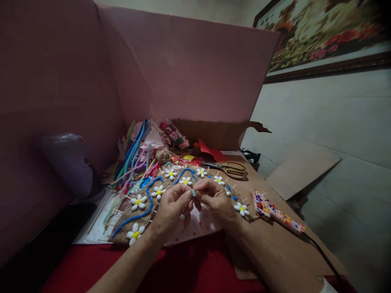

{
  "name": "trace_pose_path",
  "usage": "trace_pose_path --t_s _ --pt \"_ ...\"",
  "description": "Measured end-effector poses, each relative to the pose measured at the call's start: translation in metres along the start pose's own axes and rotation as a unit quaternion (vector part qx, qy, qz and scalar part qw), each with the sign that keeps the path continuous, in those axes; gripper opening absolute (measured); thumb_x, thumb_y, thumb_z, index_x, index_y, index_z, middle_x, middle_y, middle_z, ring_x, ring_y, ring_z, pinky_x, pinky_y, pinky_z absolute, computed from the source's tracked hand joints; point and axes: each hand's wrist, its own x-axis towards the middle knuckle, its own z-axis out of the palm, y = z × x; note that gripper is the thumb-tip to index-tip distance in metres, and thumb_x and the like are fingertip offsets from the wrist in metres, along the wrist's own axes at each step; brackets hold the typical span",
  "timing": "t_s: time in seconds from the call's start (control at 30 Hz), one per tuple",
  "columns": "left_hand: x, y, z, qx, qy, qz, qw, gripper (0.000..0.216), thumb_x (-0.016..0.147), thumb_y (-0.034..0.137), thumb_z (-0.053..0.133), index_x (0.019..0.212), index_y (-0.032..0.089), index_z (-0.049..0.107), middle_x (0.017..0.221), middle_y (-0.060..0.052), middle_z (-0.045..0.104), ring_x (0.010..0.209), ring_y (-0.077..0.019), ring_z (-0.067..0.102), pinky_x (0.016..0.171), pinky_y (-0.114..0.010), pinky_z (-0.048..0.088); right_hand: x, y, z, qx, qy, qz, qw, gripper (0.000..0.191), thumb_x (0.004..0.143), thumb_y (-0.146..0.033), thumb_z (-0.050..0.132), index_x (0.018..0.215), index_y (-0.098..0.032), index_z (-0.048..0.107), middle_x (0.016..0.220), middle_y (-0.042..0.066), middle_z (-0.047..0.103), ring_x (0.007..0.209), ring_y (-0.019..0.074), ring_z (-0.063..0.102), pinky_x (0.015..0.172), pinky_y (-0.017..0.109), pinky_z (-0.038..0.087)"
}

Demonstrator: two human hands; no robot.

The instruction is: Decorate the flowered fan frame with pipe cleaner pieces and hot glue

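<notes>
My left hand point(175, 203) and my right hand point(215, 199) meet at the middle, fingertips pinched together. Between them is a small pale blue-green piece point(193, 193), perhaps a bit of pipe cleaner; its exact kind is too small to tell. Both hands are over an arched twine-wrapped craft piece point(128, 228) with short wooden sticks poking out from its edge. White daisies with yellow centres point(138, 202) sit along it, and a wavy blue strip point(149, 199) runs between them. My hands and forearms hide part of the arch.
Scissors with gold handles point(235, 170) lie behind on cardboard point(275, 244). A flower-patterned glue gun point(279, 215) with a black cord rests at the right. Pipe cleaners point(134, 146), a twine ball point(163, 155) and red paper point(212, 150) crowd the back. Pink panels point(189, 69) stand behind.
</notes>
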Motion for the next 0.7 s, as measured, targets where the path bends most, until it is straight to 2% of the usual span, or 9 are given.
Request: trace_pose_path --t_s 0.2,0.33,0.47,0.57,0.7 --pt "-0.0009 -0.0005 0.0019 0.078 0.045 0.012 0.996 0.026 0.076 0.04 0.06 0.074 0.017 0.049 0.052 0.008 0.045 0.031 -0.003 0.035 0.027 -0.015 0.033 -0.0025 -0.0007 0.0034 -0.067 0.012 -0.017 0.998 0.02 0.073 -0.031 0.07 0.073 -0.019 0.053 0.067 -0.003 0.05 0.049 0.0081 0.047 0.042 0.021 0.039" --pt "-0.001 -0.0033 0.0034 0.12 0.069 0.023 0.99 0.024 0.078 0.039 0.057 0.074 0.017 0.048 0.051 0.008 0.043 0.03 -0.0039 0.035 0.027 -0.015 0.031 -0.0062 -0.0018 0.0077 -0.133 0.021 -0.045 0.99 0.017 0.079 -0.031 0.063 0.074 -0.019 0.052 0.071 -0.003 0.049 0.052 0.0075 0.048 0.046 0.021 0.041" --pt "-0.0008 -0.0053 0.0036 0.166 0.074 0.064 0.981 0.021 0.081 0.035 0.054 0.074 0.016 0.05 0.054 0.007 0.045 0.033 -0.004 0.039 0.029 -0.015 0.031 -0.0072 -0.0003 0.0083 -0.139 0.019 -0.056 0.988 0.013 0.082 -0.029 0.059 0.078 -0.019 0.052 0.073 -0.002 0.05 0.055 0.0086 0.051 0.048 0.022 0.043" --pt "-0.0009 -0.004 0.0045 0.159 0.066 0.073 0.982 0.021 0.082 0.034 0.054 0.074 0.016 0.05 0.058 0.005 0.049 0.035 -0.0045 0.042 0.031 -0.016 0.034 -0.007 0.0003 0.0073 -0.145 0.015 -0.056 0.988 0.011 0.083 -0.029 0.058 0.08 -0.02 0.052 0.073 -0.002 0.051 0.057 0.0097 0.053 0.051 0.023 0.045" --pt "-0.0002 -0.0026 0.0046 0.129 0.059 0.05 0.989 0.023 0.079 0.036 0.057 0.071 0.015 0.051 0.059 0.004 0.051 0.037 -0.0053 0.045 0.033 -0.017 0.038 -0.0076 0.001 0.0053 -0.172 0.008 -0.065 0.983 0.011 0.085 -0.028 0.055 0.08 -0.019 0.051 0.071 -0.002 0.053 0.058 0.0097 0.054 0.056 0.023 0.046"
